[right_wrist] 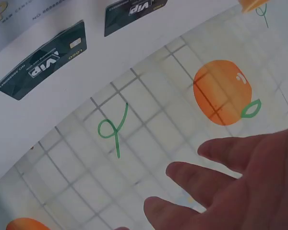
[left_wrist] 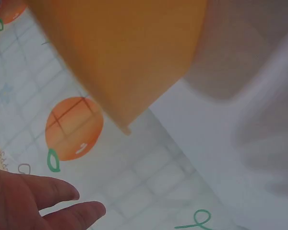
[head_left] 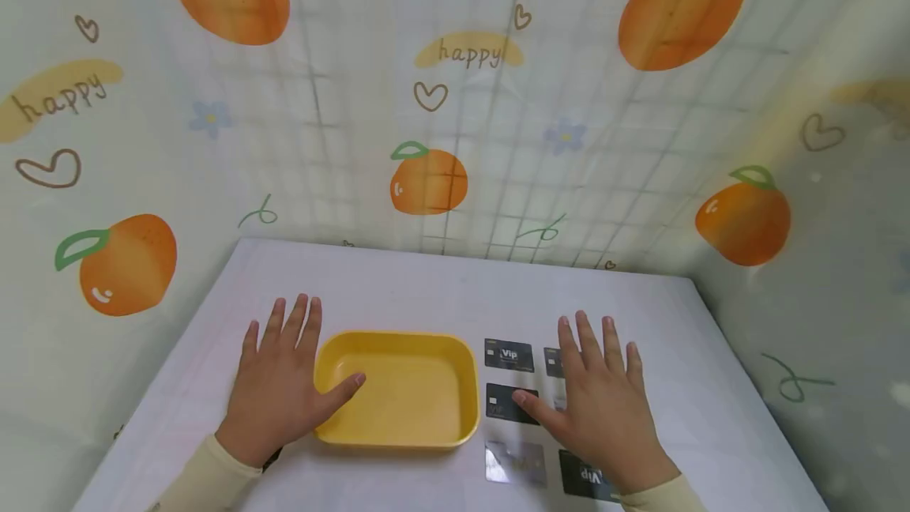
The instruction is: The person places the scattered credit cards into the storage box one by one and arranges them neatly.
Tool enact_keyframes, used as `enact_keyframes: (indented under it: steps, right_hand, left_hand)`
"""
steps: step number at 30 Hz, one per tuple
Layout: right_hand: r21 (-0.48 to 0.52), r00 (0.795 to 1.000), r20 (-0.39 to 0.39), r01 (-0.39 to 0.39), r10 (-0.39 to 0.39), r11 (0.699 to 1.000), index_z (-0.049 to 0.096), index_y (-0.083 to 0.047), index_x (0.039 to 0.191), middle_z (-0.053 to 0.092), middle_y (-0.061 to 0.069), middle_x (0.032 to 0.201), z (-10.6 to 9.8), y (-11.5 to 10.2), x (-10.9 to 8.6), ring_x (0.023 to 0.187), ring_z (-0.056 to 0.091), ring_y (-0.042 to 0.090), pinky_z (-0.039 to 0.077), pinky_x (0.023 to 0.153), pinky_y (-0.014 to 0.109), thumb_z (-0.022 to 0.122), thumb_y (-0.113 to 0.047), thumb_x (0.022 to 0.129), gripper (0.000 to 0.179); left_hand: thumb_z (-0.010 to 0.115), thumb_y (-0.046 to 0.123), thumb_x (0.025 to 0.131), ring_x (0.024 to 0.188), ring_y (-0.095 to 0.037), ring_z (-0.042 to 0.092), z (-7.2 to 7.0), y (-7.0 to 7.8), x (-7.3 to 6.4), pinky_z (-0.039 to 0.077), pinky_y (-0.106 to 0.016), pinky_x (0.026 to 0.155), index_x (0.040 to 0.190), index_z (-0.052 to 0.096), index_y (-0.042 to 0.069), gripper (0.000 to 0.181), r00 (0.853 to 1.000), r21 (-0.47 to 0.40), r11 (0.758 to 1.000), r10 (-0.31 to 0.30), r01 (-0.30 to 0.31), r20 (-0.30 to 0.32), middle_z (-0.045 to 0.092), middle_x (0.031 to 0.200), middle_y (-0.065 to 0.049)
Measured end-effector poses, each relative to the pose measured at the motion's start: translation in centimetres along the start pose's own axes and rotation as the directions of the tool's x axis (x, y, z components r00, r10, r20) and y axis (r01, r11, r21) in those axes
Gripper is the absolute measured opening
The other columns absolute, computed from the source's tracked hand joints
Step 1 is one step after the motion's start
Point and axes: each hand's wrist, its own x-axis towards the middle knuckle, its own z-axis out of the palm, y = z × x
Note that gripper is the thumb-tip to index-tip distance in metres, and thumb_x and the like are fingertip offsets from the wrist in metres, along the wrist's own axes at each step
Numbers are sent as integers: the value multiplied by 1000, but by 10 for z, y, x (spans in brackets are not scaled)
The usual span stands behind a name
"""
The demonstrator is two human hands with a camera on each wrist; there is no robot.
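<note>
My left hand (head_left: pixel 280 378) spreads its fingers at the left side of a yellow tray (head_left: pixel 398 442), its thumb overlapping the tray's near-left rim in the head view. In the left wrist view the tray's outer wall (left_wrist: pixel 125 57) looms large above the fingers. The right hand (head_left: pixel 604 401), also with straight, spread fingers, hovers over several cards to the right of the tray, partly hiding some. Its thumb overlaps a black card (head_left: pixel 501 401). Around it lie a black Vip card (head_left: pixel 509 355), a silver card (head_left: pixel 515 463) and another dark Vip card (head_left: pixel 586 474). Neither hand holds anything.
The white table (head_left: pixel 455 287) has its far edge against a hanging curtain (head_left: pixel 355 101) printed with oranges, hearts and the word happy. The curtain continues along the left and right sides of the table.
</note>
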Motion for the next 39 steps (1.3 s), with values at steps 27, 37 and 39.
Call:
enact_keyframes:
  steps: [27,37,39]
  right_hand:
    - [124,924,368,66,-107,990,62,-16,148,67,9,139,66,10,79,130,58,40,44,104,68,90,-41,84,75]
    - [221,924,365,31,-112,975,68,-17,141,73,1,118,66,17,98,108,63,29,51,97,60,101,-36,69,81]
    - [237,920,372,37,-126,971,70,-17,137,72,0,115,67,18,104,106,62,28,52,97,59,103,-34,66,81]
  left_hand:
    - [51,76,98,62,-10,51,36,-7,-39,46,-33,55,164,37,8,96,980,-175,980,-63,97,190,48,66,10]
    - [58,74,97,64,-14,56,38,-9,-38,48,-36,56,162,37,3,99,986,-182,981,-37,67,162,57,72,2]
    - [58,74,96,64,-14,56,39,-9,-38,48,-36,56,162,37,3,98,987,-184,980,-40,69,155,57,73,1]
